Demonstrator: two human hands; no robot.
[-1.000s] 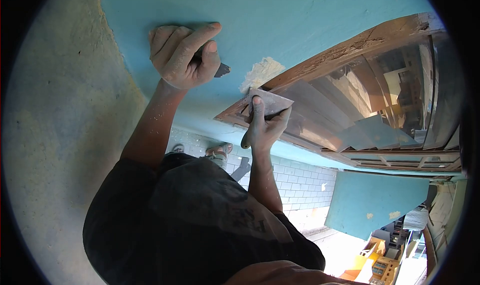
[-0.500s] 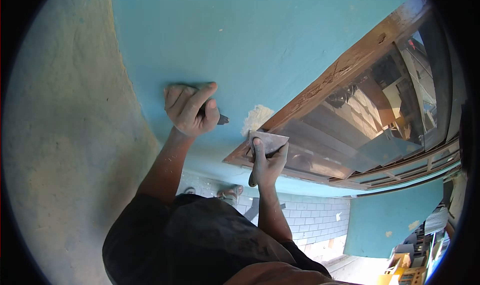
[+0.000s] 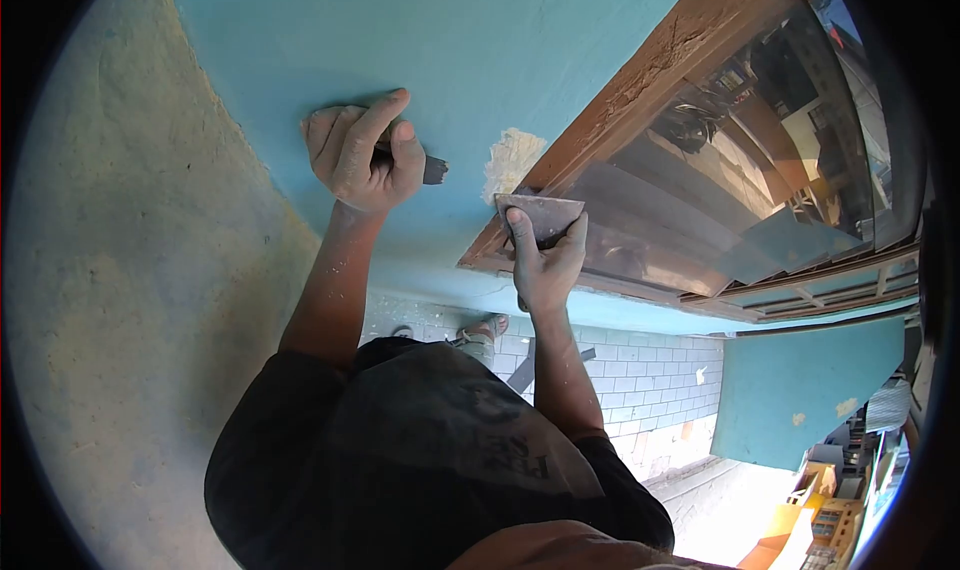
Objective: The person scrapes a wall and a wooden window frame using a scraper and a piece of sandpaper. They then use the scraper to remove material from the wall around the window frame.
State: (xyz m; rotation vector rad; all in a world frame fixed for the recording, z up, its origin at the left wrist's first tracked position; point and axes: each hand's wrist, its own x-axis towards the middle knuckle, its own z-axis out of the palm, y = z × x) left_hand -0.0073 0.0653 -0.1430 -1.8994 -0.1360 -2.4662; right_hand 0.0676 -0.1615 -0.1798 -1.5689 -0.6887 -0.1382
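My left hand [image 3: 365,155] is closed around a dark flat tool [image 3: 435,170], whose ragged end sticks out toward the right; the rest is hidden in the fingers. That hand is up against the turquoise wall [image 3: 420,50]. In my right hand [image 3: 548,265] is a putty knife [image 3: 548,213], its wide grey blade held flat with the thumb on its face. The blade's left corner is just below a whitish filler patch [image 3: 512,160] on the wall, beside the corner of the brown wooden window frame [image 3: 640,85]. Pale dust covers both hands.
Glass panes [image 3: 680,190] fill the window to the right and reflect cluttered objects. A bare, stained plaster surface [image 3: 120,300] runs down the left. Grey paving [image 3: 640,370] and my foot [image 3: 490,327] show below. Stacked items [image 3: 820,500] stand at the lower right.
The view has tilted, so wall, window and both hands appear higher. The putty knife sits slightly lower relative to the filler patch. Both hands keep their grips.
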